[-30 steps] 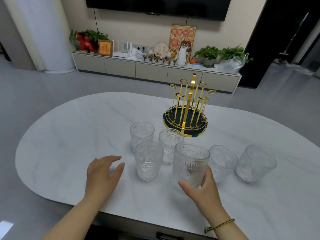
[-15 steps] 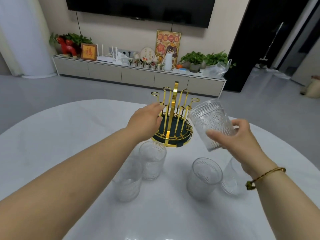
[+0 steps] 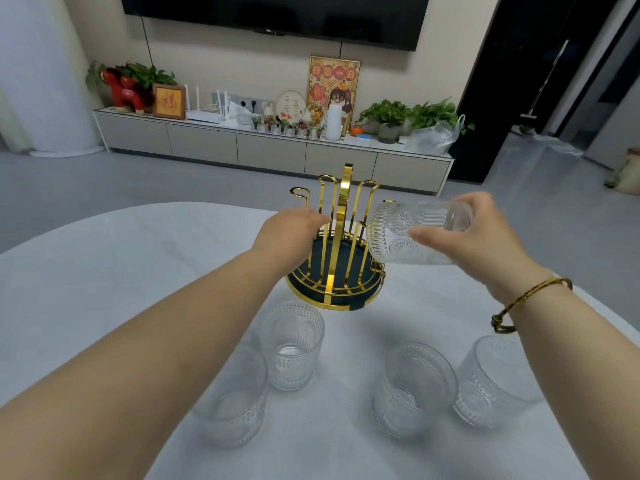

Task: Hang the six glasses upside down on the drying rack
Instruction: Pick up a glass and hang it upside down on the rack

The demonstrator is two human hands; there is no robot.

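Note:
A gold wire drying rack (image 3: 341, 216) with a dark round base stands on the white marble table (image 3: 104, 271). My left hand (image 3: 289, 232) is at the rack's left prongs, fingers curled against them. My right hand (image 3: 474, 233) holds a clear embossed glass (image 3: 405, 235) on its side, mouth pointing left at the rack's right prongs. Several more glasses stand upright in front: one (image 3: 292, 344) near the rack, one (image 3: 232, 400) partly behind my left forearm, one (image 3: 412, 389) and one (image 3: 495, 379) at the right.
The table's rounded far edge lies just behind the rack. Beyond it are grey floor, a low TV cabinet (image 3: 270, 147) with plants and ornaments, and a dark doorway at the right.
My right hand lifted a glass off the table and has tipped it onto its side by the rack. My left hand moved from the table up to the rack's prongs.

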